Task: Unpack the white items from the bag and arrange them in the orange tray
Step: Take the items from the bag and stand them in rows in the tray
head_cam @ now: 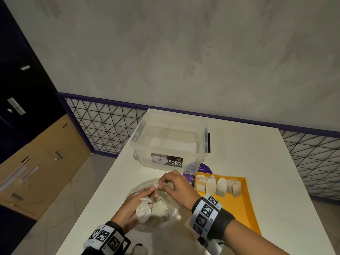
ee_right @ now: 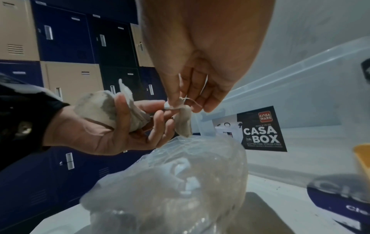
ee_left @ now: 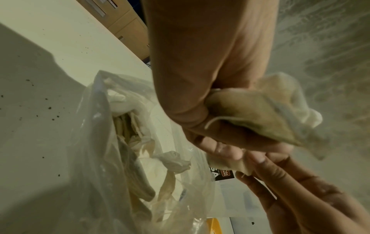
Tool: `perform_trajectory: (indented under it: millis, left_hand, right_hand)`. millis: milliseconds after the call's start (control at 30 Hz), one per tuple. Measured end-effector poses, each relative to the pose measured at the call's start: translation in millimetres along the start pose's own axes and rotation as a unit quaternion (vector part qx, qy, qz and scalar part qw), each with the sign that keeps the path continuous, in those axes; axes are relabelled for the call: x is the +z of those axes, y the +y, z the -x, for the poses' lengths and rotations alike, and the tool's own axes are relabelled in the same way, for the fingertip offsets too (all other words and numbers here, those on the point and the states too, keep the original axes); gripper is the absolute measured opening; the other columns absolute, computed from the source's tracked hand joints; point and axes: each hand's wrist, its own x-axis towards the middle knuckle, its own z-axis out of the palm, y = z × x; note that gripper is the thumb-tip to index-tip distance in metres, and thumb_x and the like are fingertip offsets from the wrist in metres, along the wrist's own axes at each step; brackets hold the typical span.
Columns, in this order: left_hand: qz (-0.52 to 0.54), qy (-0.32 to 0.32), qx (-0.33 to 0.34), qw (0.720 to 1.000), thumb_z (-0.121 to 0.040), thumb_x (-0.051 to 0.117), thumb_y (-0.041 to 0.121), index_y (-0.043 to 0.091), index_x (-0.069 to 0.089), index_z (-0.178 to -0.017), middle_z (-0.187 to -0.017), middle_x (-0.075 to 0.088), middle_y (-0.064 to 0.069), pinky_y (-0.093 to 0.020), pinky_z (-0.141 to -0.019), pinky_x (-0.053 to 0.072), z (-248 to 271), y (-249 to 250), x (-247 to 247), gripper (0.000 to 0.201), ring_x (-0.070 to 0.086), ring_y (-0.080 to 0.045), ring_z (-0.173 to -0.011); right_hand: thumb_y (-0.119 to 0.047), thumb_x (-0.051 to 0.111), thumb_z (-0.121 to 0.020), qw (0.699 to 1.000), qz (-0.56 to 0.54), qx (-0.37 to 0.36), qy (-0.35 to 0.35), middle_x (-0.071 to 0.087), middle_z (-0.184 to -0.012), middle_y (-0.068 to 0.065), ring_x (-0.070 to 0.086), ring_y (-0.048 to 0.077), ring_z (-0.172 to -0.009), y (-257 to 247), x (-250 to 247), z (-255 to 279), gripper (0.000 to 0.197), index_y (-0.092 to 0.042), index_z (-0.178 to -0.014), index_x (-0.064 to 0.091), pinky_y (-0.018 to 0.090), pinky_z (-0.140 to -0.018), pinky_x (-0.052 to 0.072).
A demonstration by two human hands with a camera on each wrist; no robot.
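A clear plastic bag [head_cam: 145,225] of white sachets lies on the white table, seen close in the left wrist view [ee_left: 112,158] and the right wrist view [ee_right: 180,182]. Above it my left hand [head_cam: 136,205] grips a bunch of white sachets [head_cam: 145,210], thumb across them [ee_right: 100,109]. My right hand [head_cam: 174,186] pinches the top of one small white sachet [ee_right: 183,123] by its string, right at the left fingertips. The orange tray [head_cam: 242,205] sits to the right with several white sachets [head_cam: 219,186] in a row at its far end.
A clear lidless storage box [head_cam: 171,142] with a black label stands behind the bag. A purple round sticker [head_cam: 204,169] lies between box and tray. The table's left edge drops to the floor beside lockers [head_cam: 27,144]. Dark crumbs dot the tabletop.
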Motion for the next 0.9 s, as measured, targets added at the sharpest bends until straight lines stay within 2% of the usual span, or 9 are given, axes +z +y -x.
perform_trajectory:
  millis: [67, 167, 300, 467, 533, 633, 767, 833, 900]
  left_hand:
    - [0.008, 0.005, -0.007, 1.0, -0.075, 0.066, 0.013, -0.008, 0.067, -0.105, -0.076, 0.059, -0.013, -0.018, -0.045, 0.046, 0.6, 0.3, 0.7, 0.036, 0.058, -0.011, -0.05]
    - [0.009, 0.017, -0.005, 1.0, -0.078, 0.066, 0.012, -0.007, 0.067, -0.106, -0.077, 0.062, -0.011, -0.017, -0.043, 0.046, -1.2, -1.0, -1.8, 0.034, 0.062, -0.01, -0.057]
    - [0.061, 0.026, -0.023, 0.998, -0.09, 0.056, 0.007, -0.005, 0.063, -0.108, -0.08, 0.064, -0.013, -0.017, -0.04, 0.047, -1.5, -1.2, -0.8, 0.022, 0.066, -0.013, -0.054]
    - [0.112, 0.042, -0.057, 0.991, -0.097, 0.05, 0.01, -0.003, 0.057, -0.11, -0.086, 0.059, -0.018, -0.022, -0.037, 0.051, -3.2, 0.3, -0.9, 0.02, 0.065, -0.017, -0.046]
    - [0.125, 0.048, -0.09, 0.987, -0.097, 0.049, 0.014, 0.0, 0.056, -0.11, -0.08, 0.062, -0.017, -0.021, -0.035, 0.05, -5.3, 0.8, -3.5, 0.021, 0.062, -0.017, -0.04]
    - [0.122, 0.062, -0.116, 0.984, -0.096, 0.052, 0.018, 0.003, 0.06, -0.105, -0.071, 0.069, -0.015, -0.021, -0.034, 0.049, -6.3, -0.3, -4.0, 0.019, 0.062, -0.016, -0.039]
    - [0.098, 0.061, -0.098, 0.988, -0.096, 0.054, 0.017, 0.001, 0.06, -0.106, -0.093, 0.065, -0.015, -0.021, -0.039, 0.052, -5.1, -3.9, -0.3, 0.02, 0.066, -0.014, -0.046]
    - [0.088, 0.052, -0.096, 0.99, -0.097, 0.053, 0.018, 0.002, 0.059, -0.109, -0.091, 0.063, -0.014, -0.019, -0.04, 0.051, -6.8, -5.5, -1.4, 0.021, 0.064, -0.014, -0.045]
    - [0.07, 0.045, -0.092, 0.992, -0.097, 0.053, 0.019, 0.003, 0.058, -0.109, -0.079, 0.063, -0.013, -0.018, -0.041, 0.05, -8.8, -5.8, -3.5, 0.022, 0.06, -0.014, -0.044]
  right_hand:
    - [-0.023, 0.057, -0.089, 0.999, -0.012, 0.014, 0.039, 0.058, -0.099, -0.001, 0.041, -0.003, -0.088, 0.9, -5.8, -2.3, 0.009, -0.017, -0.094, 0.063, 0.007, -0.076, 0.031]
    - [-0.021, 0.057, -0.09, 0.998, -0.041, 0.029, 0.049, 0.054, -0.082, -0.015, 0.049, 0.005, -0.086, -1.1, -17.6, -5.9, 0.003, -0.02, -0.088, 0.06, 0.012, -0.074, 0.036]
    - [-0.019, 0.057, -0.09, 0.998, -0.041, 0.039, 0.011, 0.056, -0.073, -0.011, 0.055, 0.01, -0.079, -3.1, -28.4, -5.2, 0.007, -0.024, -0.086, 0.057, 0.023, -0.074, 0.043]
    - [-0.02, 0.055, -0.092, 0.997, -0.012, 0.076, 0.004, 0.061, -0.087, -0.005, 0.058, 0.012, -0.087, 3.7, -46.7, 2.4, 0.018, -0.014, -0.106, 0.064, 0.023, -0.079, 0.044]
    - [-0.019, 0.054, -0.092, 0.996, 0.007, 0.09, 0.012, 0.064, -0.095, -0.003, 0.057, 0.011, -0.09, 12.4, -59.7, 9.1, 0.018, -0.014, -0.105, 0.066, 0.02, -0.081, 0.045]
    - [-0.019, 0.054, -0.092, 0.989, 0.061, 0.132, 0.036, 0.065, -0.104, 0.001, 0.057, 0.013, -0.094, 36.8, -85.7, 20.9, 0.016, -0.017, -0.103, 0.066, 0.024, -0.083, 0.045]
    - [-0.026, 0.056, -0.09, 0.964, 0.165, 0.199, 0.065, 0.062, -0.1, 0.002, 0.051, 0.014, -0.09, 74.7, -118.7, 41.1, 0.01, -0.025, -0.096, 0.065, 0.024, -0.076, 0.038]
    - [-0.025, 0.055, -0.091, 0.948, 0.222, 0.22, 0.052, 0.064, -0.098, 0.001, 0.052, 0.017, -0.095, 88.9, -127.9, 51.0, 0.01, -0.026, -0.095, 0.064, 0.027, -0.082, 0.04]
    - [-0.023, 0.051, -0.092, 0.93, 0.285, 0.23, 0.015, 0.065, -0.1, 0.001, 0.052, 0.019, -0.101, 100.4, -131.9, 59.5, 0.015, -0.025, -0.099, 0.064, 0.029, -0.086, 0.037]
